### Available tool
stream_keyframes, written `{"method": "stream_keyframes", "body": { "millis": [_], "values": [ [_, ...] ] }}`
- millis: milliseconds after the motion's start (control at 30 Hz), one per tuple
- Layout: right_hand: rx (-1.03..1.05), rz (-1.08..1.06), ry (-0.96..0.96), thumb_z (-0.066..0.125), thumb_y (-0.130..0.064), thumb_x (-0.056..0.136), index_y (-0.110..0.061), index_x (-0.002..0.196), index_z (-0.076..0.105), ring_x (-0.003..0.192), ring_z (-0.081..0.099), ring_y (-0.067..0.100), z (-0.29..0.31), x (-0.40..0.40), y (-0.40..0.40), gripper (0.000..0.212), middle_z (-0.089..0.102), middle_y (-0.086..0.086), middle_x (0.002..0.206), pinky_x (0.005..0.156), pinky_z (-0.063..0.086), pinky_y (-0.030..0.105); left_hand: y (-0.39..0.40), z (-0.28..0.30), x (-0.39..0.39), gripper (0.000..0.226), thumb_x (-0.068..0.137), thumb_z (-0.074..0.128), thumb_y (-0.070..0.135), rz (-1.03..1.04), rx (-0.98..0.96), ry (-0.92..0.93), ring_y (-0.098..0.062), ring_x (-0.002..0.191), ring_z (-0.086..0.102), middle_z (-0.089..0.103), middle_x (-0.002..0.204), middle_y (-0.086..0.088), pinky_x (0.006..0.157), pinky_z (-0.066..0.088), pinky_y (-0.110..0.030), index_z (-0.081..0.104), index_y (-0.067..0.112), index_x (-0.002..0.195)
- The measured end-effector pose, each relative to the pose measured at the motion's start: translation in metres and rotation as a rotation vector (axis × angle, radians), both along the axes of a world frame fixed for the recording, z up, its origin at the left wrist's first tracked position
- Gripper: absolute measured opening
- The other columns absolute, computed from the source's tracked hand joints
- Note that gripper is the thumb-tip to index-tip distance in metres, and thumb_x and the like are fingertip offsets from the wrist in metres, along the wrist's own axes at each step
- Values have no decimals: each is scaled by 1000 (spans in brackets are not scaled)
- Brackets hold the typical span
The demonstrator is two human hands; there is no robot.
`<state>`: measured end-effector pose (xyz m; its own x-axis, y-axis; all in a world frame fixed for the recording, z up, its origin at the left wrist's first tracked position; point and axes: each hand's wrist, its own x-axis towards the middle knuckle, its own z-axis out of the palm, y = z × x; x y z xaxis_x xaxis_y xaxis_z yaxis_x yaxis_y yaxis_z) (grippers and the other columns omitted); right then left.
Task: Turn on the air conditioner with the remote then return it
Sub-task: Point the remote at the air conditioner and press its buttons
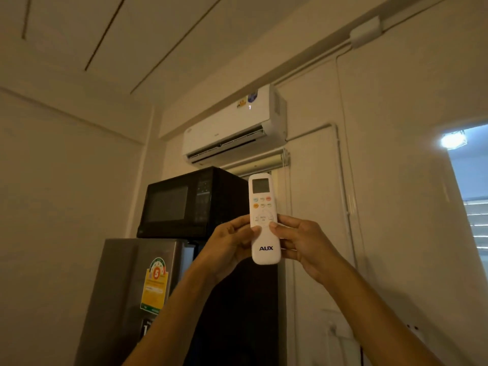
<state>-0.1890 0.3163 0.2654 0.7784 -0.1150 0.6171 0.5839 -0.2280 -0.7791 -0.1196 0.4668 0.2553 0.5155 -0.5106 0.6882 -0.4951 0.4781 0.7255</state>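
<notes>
A white remote [262,196] with a grey screen, coloured buttons and the word AUX is held upright in front of me. My left hand [229,244] grips its left side and my right hand [303,243] grips its right side, both thumbs resting on the lower round button pad. High on the wall hangs the white air conditioner [232,125]. Its bottom flap stands open and a small lit digit shows on its front panel. The remote's top end points up toward the unit.
A black microwave [184,202] sits on a silver fridge [132,294] with a yellow-green energy label, directly under the air conditioner. White pipe conduit [340,165] runs down the wall at right. A bright opening with a lamp [453,140] is at the far right.
</notes>
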Motion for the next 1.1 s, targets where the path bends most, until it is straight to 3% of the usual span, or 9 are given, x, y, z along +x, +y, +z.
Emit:
{"method": "stream_keyframes", "body": {
  "millis": [200, 300, 600, 733, 900, 1100],
  "values": [
    [22, 37, -17, 57, -16, 90, -15, 136, 49, 88, 68, 19, 23, 3, 9, 47, 67, 5, 110, 73, 59, 35, 11, 28, -4, 29, 92, 47, 6, 24, 26, -53, -20, 96, 69, 65, 111, -5, 74, 61, -31, 55, 16, 117],
    [31, 55, -27, 56, -15, 90, -15, 135, 49, 84, 68, 18, 25, 3, 11, 45, 68, 0, 99, 69, 58, 33, 15, 35, -5, 24, 92, 47, 5, 36, 41, -61, -20, 96, 68, 64, 112, -6, 72, 61, -30, 58, 20, 108],
    [39, 109, 7, 54, -16, 91, -16, 132, 51, 88, 68, 20, 21, 8, 14, 41, 67, 3, 102, 69, 58, 34, 19, 31, -4, 23, 92, 47, 5, 95, 48, -89, -21, 97, 66, 64, 109, -5, 79, 58, -35, 57, 21, 106],
    [71, 112, 31, 53, -27, 91, -17, 124, 54, 84, 69, 21, 20, 10, 15, 34, 69, 6, 100, 61, 57, 31, 20, 25, -1, 23, 92, 47, 5, 91, 39, -92, -19, 95, 67, 65, 106, -4, 79, 58, -35, 58, 21, 104],
    [100, 60, 76, 51, -44, 89, -20, 115, 56, 89, 69, 27, 21, 17, 18, 35, 69, 12, 106, 72, 57, 40, 21, 18, 2, 24, 91, 47, 3, 81, 30, -104, -14, 90, 71, 68, 103, -2, 75, 61, -32, 58, 20, 105],
    [85, 15, 80, 54, -46, 86, -22, 107, 57, 86, 68, 27, 21, 25, 20, 32, 68, 8, 97, 69, 57, 40, 19, 12, 6, 26, 91, 48, 2, 95, 23, -125, -11, 88, 72, 69, 101, 0, 74, 61, -31, 57, 20, 106]
  ]
}}
